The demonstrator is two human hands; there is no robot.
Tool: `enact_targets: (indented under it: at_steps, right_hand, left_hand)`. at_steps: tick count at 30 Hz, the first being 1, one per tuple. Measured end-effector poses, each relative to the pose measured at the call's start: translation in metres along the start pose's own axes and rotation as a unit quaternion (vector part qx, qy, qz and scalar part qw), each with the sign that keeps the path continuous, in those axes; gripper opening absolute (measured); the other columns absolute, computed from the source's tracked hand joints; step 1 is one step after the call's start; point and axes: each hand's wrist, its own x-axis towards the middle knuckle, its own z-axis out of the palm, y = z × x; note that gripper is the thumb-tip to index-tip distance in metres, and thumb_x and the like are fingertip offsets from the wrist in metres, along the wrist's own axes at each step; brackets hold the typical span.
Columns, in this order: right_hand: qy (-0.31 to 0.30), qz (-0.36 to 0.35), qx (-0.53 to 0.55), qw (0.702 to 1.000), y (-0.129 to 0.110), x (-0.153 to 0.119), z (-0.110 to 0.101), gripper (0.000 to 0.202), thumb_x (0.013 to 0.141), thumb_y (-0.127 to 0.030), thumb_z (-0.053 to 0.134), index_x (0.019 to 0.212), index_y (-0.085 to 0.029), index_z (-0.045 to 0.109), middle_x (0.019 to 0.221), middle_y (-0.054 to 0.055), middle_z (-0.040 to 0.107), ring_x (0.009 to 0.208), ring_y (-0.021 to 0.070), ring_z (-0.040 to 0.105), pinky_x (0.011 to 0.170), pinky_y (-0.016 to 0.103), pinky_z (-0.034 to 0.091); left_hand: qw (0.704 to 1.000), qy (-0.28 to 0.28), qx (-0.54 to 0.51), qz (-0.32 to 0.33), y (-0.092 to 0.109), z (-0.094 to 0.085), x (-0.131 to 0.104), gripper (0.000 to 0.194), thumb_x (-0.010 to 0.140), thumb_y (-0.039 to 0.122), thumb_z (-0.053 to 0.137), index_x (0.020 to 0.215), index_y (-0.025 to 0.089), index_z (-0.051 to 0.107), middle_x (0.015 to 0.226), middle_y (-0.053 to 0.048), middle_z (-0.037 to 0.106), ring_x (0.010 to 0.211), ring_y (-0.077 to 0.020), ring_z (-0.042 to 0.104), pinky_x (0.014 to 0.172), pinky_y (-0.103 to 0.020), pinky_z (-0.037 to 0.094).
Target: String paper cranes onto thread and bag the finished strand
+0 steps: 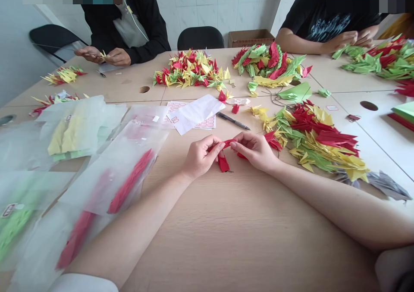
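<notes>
Between my fingertips, above the wooden table (233,223), I hold a red folded paper piece (230,142). My left hand (201,155) pinches its left end with thumb and forefinger. Its right end is pinched in the same way by my right hand (258,152). A red paper strip (223,162) hangs below my left fingers, with a thin dark tip at its lower end. More red paper shows partly under my right hand. Just right of that hand lies a pile of red, yellow and green folded paper cranes (315,130).
Clear plastic sleeves (129,154) with red, green and yellow folded paper cover the left side. A black pen (233,121) and white paper sheet (197,113) lie ahead. Heaped paper cranes (190,69) stand farther back. Two people across the table handle folded paper.
</notes>
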Motion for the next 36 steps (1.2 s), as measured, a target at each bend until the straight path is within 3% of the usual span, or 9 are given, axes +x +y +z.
enact_targets:
  at_steps: [7,10,15,21,25,32,36]
  right_hand:
    - [-0.022,0.038,0.034,0.998,0.000,0.000,-0.003,0.035,0.093,-0.048,0.056,0.087,-0.016,0.069,0.080,0.005,0.069,0.074,0.0161,0.062,0.062,0.026,0.048]
    - [-0.030,0.019,-0.010,0.999,-0.001,-0.002,-0.002,0.038,0.096,-0.050,0.050,0.087,-0.016,0.066,0.079,0.004,0.068,0.070,0.0144,0.060,0.062,0.025,0.046]
    - [0.014,-0.045,-0.119,0.992,-0.005,-0.004,0.001,0.030,0.090,-0.043,0.063,0.078,-0.015,0.065,0.070,0.001,0.063,0.062,0.0120,0.052,0.057,0.024,0.039]
    - [0.018,0.005,0.004,1.000,-0.009,-0.008,0.007,0.031,0.093,-0.044,0.058,0.090,-0.016,0.071,0.075,0.005,0.070,0.067,0.0155,0.063,0.061,0.026,0.049]
    - [-0.010,0.002,-0.005,1.000,-0.008,-0.012,0.010,0.032,0.093,-0.045,0.058,0.090,-0.016,0.071,0.081,0.007,0.072,0.073,0.0183,0.066,0.066,0.029,0.053]
    - [0.036,-0.090,-0.090,0.991,-0.011,-0.012,0.009,0.017,0.091,-0.035,0.064,0.092,-0.018,0.065,0.087,0.005,0.066,0.079,0.0158,0.061,0.068,0.027,0.048]
    - [0.021,-0.057,-0.044,0.997,-0.011,-0.010,0.009,0.021,0.091,-0.037,0.064,0.082,-0.017,0.065,0.079,0.004,0.065,0.072,0.0145,0.058,0.065,0.027,0.046]
  left_hand:
    - [1.000,0.001,0.026,0.010,0.001,-0.003,0.001,0.027,0.095,0.039,0.055,0.082,0.018,0.064,0.059,0.003,0.058,0.053,-0.0094,0.050,0.054,-0.021,0.041]
    - [0.999,-0.014,0.034,0.011,0.002,-0.003,0.000,0.027,0.095,0.038,0.055,0.082,0.017,0.066,0.060,0.003,0.058,0.053,-0.0093,0.048,0.055,-0.021,0.040]
    - [1.000,-0.001,-0.018,-0.020,-0.001,-0.001,0.000,0.026,0.090,0.038,0.062,0.079,0.016,0.068,0.062,0.001,0.063,0.054,-0.0091,0.051,0.054,-0.021,0.041]
    - [0.990,0.056,-0.126,-0.019,-0.009,0.000,0.005,0.019,0.074,0.031,0.080,0.086,0.017,0.077,0.086,-0.005,0.074,0.077,-0.0165,0.066,0.071,-0.027,0.052]
    - [0.992,0.066,-0.109,0.004,-0.007,0.000,0.006,0.012,0.077,0.030,0.077,0.083,0.019,0.079,0.087,-0.005,0.075,0.080,-0.0178,0.067,0.073,-0.028,0.052]
    - [0.998,0.036,-0.029,0.036,0.004,0.003,0.001,0.011,0.080,0.028,0.075,0.079,0.017,0.077,0.078,-0.005,0.073,0.067,-0.0146,0.061,0.062,-0.027,0.046]
    - [0.997,0.032,0.036,0.065,0.005,0.005,-0.001,0.014,0.081,0.027,0.073,0.071,0.016,0.071,0.072,-0.003,0.067,0.061,-0.0123,0.052,0.057,-0.027,0.040]
